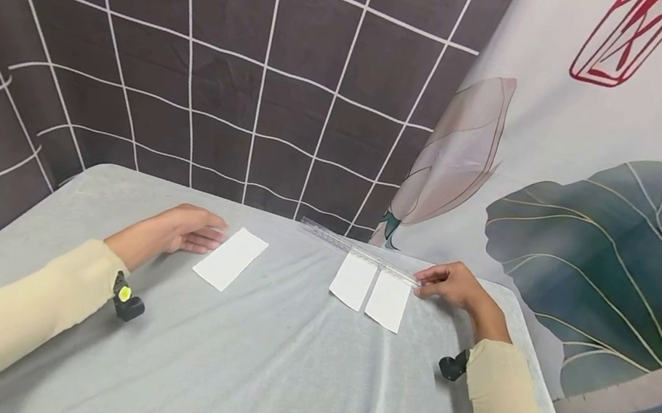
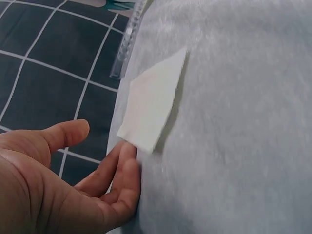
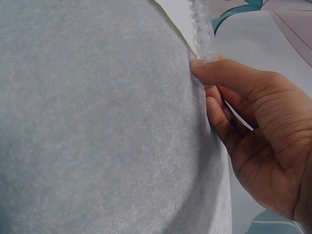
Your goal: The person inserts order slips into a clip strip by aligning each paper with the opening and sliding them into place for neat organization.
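In the head view my right hand (image 1: 453,287) is at the right end of a clear, ridged plastic strip (image 1: 338,239). Thumb and fingers pinch that end, as the right wrist view also shows. Two white paper pieces (image 1: 353,281) lie side by side, their upper edges at the strip; whether they are fastened to it I cannot tell. A third white paper piece (image 1: 231,259) lies apart on the left. Just beside it is my left hand (image 1: 184,228), fingers loosely bent and holding nothing. In the left wrist view its fingertips are close by the paper's (image 2: 153,100) near end, thumb apart.
A pale grey cloth (image 1: 249,369) with soft folds covers the table. Behind it hangs a dark curtain with a white grid (image 1: 226,85). To the right is a white curtain printed with large leaves (image 1: 616,249), close to the table's edge.
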The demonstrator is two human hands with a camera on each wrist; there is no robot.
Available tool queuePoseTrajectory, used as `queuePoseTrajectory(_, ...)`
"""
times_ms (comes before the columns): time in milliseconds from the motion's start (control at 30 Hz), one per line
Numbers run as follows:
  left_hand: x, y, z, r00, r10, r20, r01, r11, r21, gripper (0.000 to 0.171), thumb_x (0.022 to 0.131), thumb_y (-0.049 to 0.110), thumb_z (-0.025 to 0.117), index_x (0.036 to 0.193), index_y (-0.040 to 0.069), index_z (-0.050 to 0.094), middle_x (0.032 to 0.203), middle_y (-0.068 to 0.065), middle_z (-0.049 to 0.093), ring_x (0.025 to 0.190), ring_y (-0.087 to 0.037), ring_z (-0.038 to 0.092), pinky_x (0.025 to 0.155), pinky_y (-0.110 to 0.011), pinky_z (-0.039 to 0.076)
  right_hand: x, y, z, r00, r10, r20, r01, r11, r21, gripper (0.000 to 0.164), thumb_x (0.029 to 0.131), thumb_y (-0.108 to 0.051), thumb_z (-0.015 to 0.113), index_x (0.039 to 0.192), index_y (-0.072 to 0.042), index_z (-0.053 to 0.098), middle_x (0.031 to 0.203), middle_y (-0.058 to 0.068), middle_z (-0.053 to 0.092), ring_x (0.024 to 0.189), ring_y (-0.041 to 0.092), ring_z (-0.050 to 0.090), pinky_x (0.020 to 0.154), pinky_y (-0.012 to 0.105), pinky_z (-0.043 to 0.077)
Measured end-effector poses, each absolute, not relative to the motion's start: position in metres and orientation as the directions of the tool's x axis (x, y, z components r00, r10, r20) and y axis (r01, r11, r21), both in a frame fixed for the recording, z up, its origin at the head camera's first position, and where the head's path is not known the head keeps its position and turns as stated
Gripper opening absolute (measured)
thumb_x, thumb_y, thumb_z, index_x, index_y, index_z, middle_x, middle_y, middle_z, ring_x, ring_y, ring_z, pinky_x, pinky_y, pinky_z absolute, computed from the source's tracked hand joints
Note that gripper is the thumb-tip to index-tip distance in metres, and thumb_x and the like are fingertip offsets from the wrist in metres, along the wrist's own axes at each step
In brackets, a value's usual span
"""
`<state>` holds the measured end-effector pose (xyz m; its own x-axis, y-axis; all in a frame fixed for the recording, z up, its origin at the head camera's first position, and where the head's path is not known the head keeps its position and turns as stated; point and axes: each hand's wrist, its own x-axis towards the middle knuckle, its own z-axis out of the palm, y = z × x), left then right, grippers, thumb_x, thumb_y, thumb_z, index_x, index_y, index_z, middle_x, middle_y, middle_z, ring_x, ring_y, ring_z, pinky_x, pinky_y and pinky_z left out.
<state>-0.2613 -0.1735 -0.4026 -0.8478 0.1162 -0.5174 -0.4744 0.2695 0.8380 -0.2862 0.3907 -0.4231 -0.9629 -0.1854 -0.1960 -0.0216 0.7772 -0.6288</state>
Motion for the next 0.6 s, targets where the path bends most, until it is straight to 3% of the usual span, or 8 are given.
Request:
queuePoseTrajectory(167,-0.263,-0.163,-0.403,-0.850,0.107,-0.515,-0.464,0.307,0.831,0.063,0.112,0.023,0.062,0.167,-0.001,0.042,0.162,-0.019,0.061,0.097,-0.006,0.074,0.087,-0.021,0.062,-0.287,0.391,-0.423,-0.962,-0.189,-0.197,-0.020,0.769,-0.639,0.037,0.089,-0.010,0.095,0.122,0.001,0.085,0.116,0.012,0.087,0.093,0.005,0.070,0.085,0.020,0.056)
queuePoseTrajectory(367,-0.262,-0.157,-0.401,-0.849,0.094,-0.520,-0.466,0.328,0.822,0.064,0.111,0.024,0.063,0.168,0.000,0.043,0.166,-0.018,0.057,0.117,-0.014,0.075,0.088,-0.020,0.061,-0.287,0.393,-0.424,-0.961,-0.205,-0.185,-0.035,0.754,-0.656,0.037,0.089,-0.007,0.093,0.123,0.004,0.084,0.113,0.012,0.088,0.091,0.005,0.070,0.082,0.018,0.056)
queuePoseTrajectory(467,-0.262,-0.156,-0.400,-0.853,0.082,-0.516,-0.465,0.329,0.822,0.058,0.110,0.021,0.064,0.163,0.001,0.050,0.155,-0.017,0.071,0.113,-0.013,0.075,0.090,-0.021,0.060,-0.287,0.394,-0.424,-0.961,-0.209,-0.181,-0.037,0.746,-0.665,0.037,0.089,-0.006,0.093,0.123,0.005,0.083,0.112,0.012,0.088,0.091,0.005,0.069,0.080,0.017,0.056)
queuePoseTrajectory(533,-0.261,-0.155,-0.400,-0.858,0.076,-0.508,-0.462,0.320,0.827,0.048,0.108,0.018,0.066,0.153,0.002,0.059,0.133,-0.011,0.084,0.106,-0.011,0.076,0.092,-0.023,0.062,-0.287,0.394,-0.425,-0.960,-0.216,-0.179,-0.044,0.747,-0.663,0.037,0.090,-0.007,0.093,0.124,0.005,0.083,0.115,0.012,0.088,0.092,0.005,0.069,0.081,0.018,0.056)
queuePoseTrajectory(600,-0.260,-0.154,-0.400,-0.864,0.071,-0.499,-0.455,0.316,0.833,0.038,0.105,0.014,0.069,0.142,0.004,0.065,0.109,0.000,0.086,0.098,-0.009,0.075,0.094,-0.025,0.064,-0.287,0.394,-0.426,-0.960,-0.212,-0.181,-0.039,0.746,-0.665,0.037,0.089,-0.008,0.093,0.123,0.004,0.084,0.116,0.012,0.087,0.094,0.006,0.069,0.082,0.019,0.056)
